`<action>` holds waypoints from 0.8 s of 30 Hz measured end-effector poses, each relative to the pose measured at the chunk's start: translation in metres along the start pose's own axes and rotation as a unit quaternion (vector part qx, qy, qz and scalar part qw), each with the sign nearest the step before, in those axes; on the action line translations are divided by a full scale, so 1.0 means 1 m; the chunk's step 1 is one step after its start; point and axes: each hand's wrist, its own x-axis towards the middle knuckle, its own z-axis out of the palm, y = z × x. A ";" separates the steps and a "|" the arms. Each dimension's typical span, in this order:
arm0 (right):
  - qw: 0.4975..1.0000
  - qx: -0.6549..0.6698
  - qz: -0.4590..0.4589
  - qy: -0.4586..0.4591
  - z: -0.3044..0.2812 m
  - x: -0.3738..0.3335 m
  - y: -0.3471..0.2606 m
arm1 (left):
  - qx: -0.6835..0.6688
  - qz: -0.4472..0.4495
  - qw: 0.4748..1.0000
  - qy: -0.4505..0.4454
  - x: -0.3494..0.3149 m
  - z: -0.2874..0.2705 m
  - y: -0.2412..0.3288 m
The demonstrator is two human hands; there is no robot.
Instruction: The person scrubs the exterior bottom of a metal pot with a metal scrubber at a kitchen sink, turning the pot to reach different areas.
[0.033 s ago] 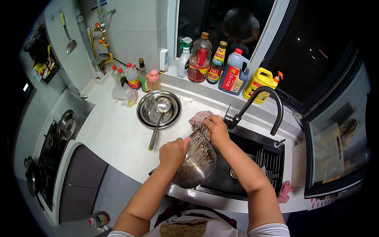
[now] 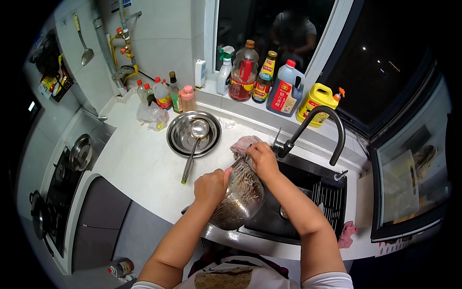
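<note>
Nothing moved since earlier frame. Our left hand gripped steel pot; right hand, at 1 o'clock, pressed pink cloth on its rim. Scrubbing step; next likely rinse over sink.

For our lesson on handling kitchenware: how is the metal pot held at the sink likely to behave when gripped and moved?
The pot looks stiff: it keeps its shape, tilted between the left hand and right hand. Its shiny, patterned wall may be slippery if wet. Its rounded body would probably roll or rock if set down sideways.

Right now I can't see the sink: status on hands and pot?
Left hand grips round steel pot rim. Right hand presses pink cloth on it. Black faucet close.
</note>
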 end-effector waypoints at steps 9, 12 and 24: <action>0.999 0.022 -0.020 0.027 0.000 -0.005 -0.012 | 0.012 0.002 1.000 -0.027 -0.008 0.000 -0.008; 1.000 0.011 0.003 0.015 -0.009 0.006 -0.007 | 0.004 0.002 0.999 -0.033 -0.005 -0.004 -0.006; 1.000 0.017 -0.022 -0.002 0.001 -0.009 -0.013 | 0.008 0.025 1.000 0.001 -0.012 -0.004 -0.012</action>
